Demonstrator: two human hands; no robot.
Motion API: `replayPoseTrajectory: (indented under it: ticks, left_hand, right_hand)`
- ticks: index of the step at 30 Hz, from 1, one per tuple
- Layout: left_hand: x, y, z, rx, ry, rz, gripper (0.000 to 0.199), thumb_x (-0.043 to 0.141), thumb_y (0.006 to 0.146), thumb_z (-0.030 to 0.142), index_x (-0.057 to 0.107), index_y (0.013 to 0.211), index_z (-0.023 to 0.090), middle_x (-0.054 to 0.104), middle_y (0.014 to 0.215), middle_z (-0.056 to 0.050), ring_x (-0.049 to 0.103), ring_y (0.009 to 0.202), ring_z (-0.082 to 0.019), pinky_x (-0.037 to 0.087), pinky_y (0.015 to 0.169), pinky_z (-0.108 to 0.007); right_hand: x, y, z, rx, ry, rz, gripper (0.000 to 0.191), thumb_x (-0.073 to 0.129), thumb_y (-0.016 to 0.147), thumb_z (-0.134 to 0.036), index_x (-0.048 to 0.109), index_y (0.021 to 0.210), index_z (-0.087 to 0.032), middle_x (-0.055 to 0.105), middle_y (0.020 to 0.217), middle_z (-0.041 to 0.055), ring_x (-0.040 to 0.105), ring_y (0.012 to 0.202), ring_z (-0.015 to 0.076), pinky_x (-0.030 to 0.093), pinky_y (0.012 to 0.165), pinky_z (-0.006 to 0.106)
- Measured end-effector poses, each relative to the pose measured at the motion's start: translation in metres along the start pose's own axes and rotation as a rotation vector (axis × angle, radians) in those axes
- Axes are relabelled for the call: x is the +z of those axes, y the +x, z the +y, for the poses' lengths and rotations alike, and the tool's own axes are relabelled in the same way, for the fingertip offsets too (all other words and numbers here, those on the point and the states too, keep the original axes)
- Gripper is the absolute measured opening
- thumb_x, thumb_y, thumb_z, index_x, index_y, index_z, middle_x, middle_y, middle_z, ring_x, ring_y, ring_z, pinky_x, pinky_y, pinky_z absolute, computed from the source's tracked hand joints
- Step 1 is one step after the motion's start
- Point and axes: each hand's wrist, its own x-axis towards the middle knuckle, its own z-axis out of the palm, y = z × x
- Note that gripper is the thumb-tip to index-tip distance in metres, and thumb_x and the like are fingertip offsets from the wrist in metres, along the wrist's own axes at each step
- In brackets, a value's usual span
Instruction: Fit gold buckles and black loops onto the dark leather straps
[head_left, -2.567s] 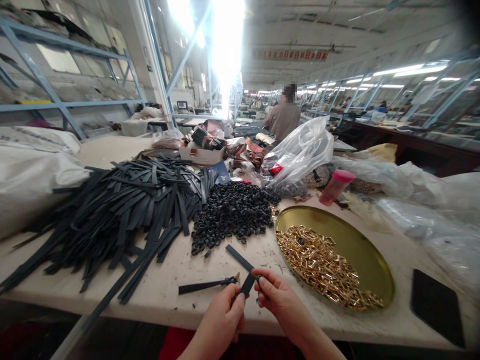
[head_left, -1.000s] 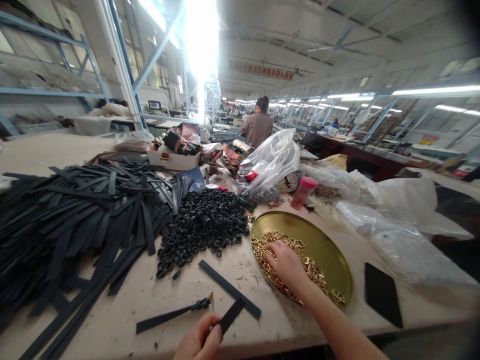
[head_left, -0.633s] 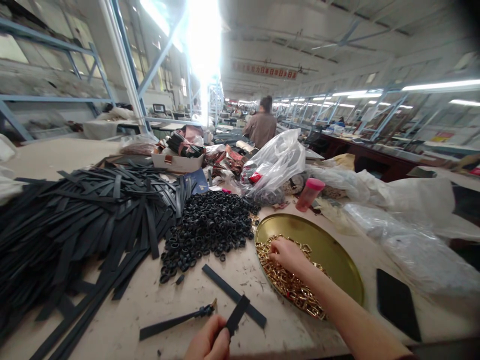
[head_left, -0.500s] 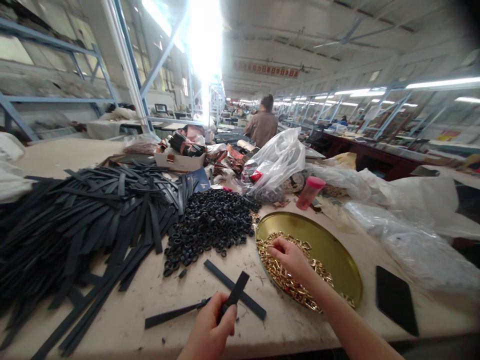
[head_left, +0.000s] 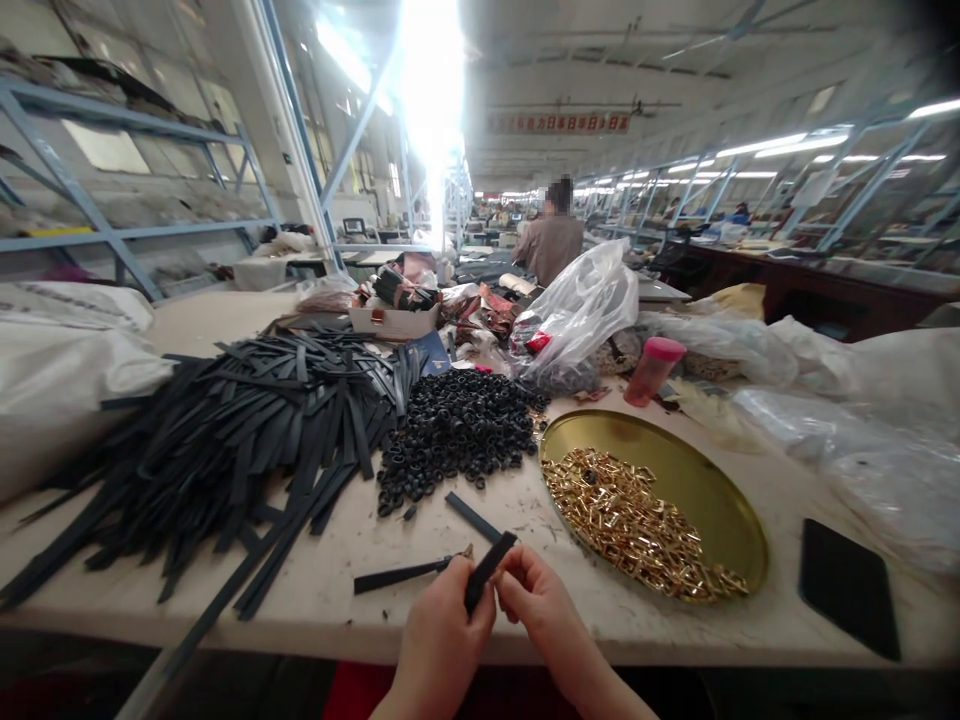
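My left hand is closed around a short black strap, which sticks up between thumb and fingers. Touching or nearly touching its right side is my right hand, fingers pinched; whatever they hold is too small to make out. Another black strip pokes out to the left of my left hand, and one more strip lies on the table behind the hands. Gold metal buckles fill part of a round gold tray at the right. Small black loops are heaped in the middle.
A big pile of black strips covers the left. White sacks lie beyond it. A pink-lidded jar, clear plastic bags and a black phone-like slab are on the table. A person stands farther back.
My right hand has left the buckles in the tray and come over beside my left hand at the strap. The camera view has shifted, so the table's contents appear farther right.
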Motion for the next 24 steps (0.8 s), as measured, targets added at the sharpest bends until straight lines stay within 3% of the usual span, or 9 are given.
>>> replayPoseTrajectory:
  ticks: [5, 9, 11, 14, 17, 20, 24]
  left_hand:
    - [0.001, -0.004, -0.006, -0.014, 0.061, -0.003, 0.016, 0.039, 0.082, 0.027, 0.051, 0.074, 0.02, 0.063, 0.073, -0.004, 0.059, 0.07, -0.019, 0.035, 0.06, -0.025]
    - [0.007, -0.002, -0.011, 0.06, -0.082, -0.037, 0.015, 0.04, 0.08, 0.022, 0.055, 0.078, 0.02, 0.063, 0.075, -0.003, 0.058, 0.072, -0.018, 0.037, 0.064, -0.025]
    - [0.007, 0.002, -0.014, 0.072, -0.206, -0.069, 0.016, 0.042, 0.078, 0.023, 0.057, 0.079, 0.019, 0.061, 0.074, -0.002, 0.056, 0.071, -0.017, 0.037, 0.065, -0.024]
    - [0.002, 0.01, -0.018, 0.004, -0.349, -0.064, 0.017, 0.043, 0.076, 0.029, 0.054, 0.073, 0.016, 0.055, 0.065, 0.0, 0.051, 0.064, -0.016, 0.037, 0.06, -0.024]
    - [-0.005, 0.016, -0.022, -0.067, -0.402, -0.057, 0.015, 0.044, 0.072, 0.029, 0.05, 0.066, 0.016, 0.046, 0.058, 0.003, 0.045, 0.058, -0.014, 0.035, 0.056, -0.023]
    - [-0.002, 0.017, -0.026, -0.104, -0.46, -0.142, 0.01, 0.046, 0.068, 0.023, 0.052, 0.066, 0.015, 0.045, 0.058, 0.004, 0.045, 0.059, -0.013, 0.035, 0.056, -0.022]
    - [0.008, 0.012, -0.027, -0.162, -0.638, -0.211, 0.015, 0.047, 0.068, 0.024, 0.056, 0.076, 0.015, 0.047, 0.056, 0.005, 0.046, 0.058, -0.012, 0.037, 0.057, -0.022]
  right_hand:
    - [-0.003, 0.001, 0.02, -0.125, -0.205, 0.067, 0.022, 0.057, 0.069, -0.038, 0.05, 0.064, -0.018, 0.048, 0.055, -0.0038, 0.043, 0.052, 0.0113, 0.034, 0.049, 0.023]
    - [-0.001, 0.002, 0.031, -0.12, -0.218, 0.078, 0.014, 0.054, 0.07, -0.032, 0.053, 0.073, -0.019, 0.048, 0.06, -0.0036, 0.042, 0.054, 0.0116, 0.034, 0.049, 0.023]
    - [-0.001, 0.002, 0.031, -0.096, -0.189, 0.031, 0.017, 0.052, 0.072, -0.034, 0.053, 0.076, -0.018, 0.045, 0.059, -0.0045, 0.038, 0.051, 0.0102, 0.031, 0.047, 0.022]
    - [-0.003, -0.001, 0.024, -0.013, -0.178, -0.11, 0.03, 0.05, 0.075, -0.046, 0.054, 0.066, -0.017, 0.039, 0.053, -0.0054, 0.034, 0.048, 0.0091, 0.028, 0.047, 0.022]
    - [-0.008, -0.006, 0.015, -0.019, -0.208, -0.258, 0.03, 0.054, 0.074, -0.046, 0.058, 0.064, -0.017, 0.049, 0.063, -0.0017, 0.044, 0.059, 0.0119, 0.035, 0.056, 0.024]
    - [-0.012, -0.009, 0.01, -0.105, -0.262, -0.202, 0.016, 0.061, 0.071, -0.033, 0.06, 0.078, -0.019, 0.056, 0.084, 0.0021, 0.05, 0.071, 0.0149, 0.039, 0.064, 0.026]
    - [-0.012, -0.008, 0.015, -0.062, -0.286, -0.135, 0.016, 0.062, 0.07, -0.027, 0.06, 0.084, -0.02, 0.051, 0.064, -0.0032, 0.046, 0.06, 0.012, 0.037, 0.059, 0.025]
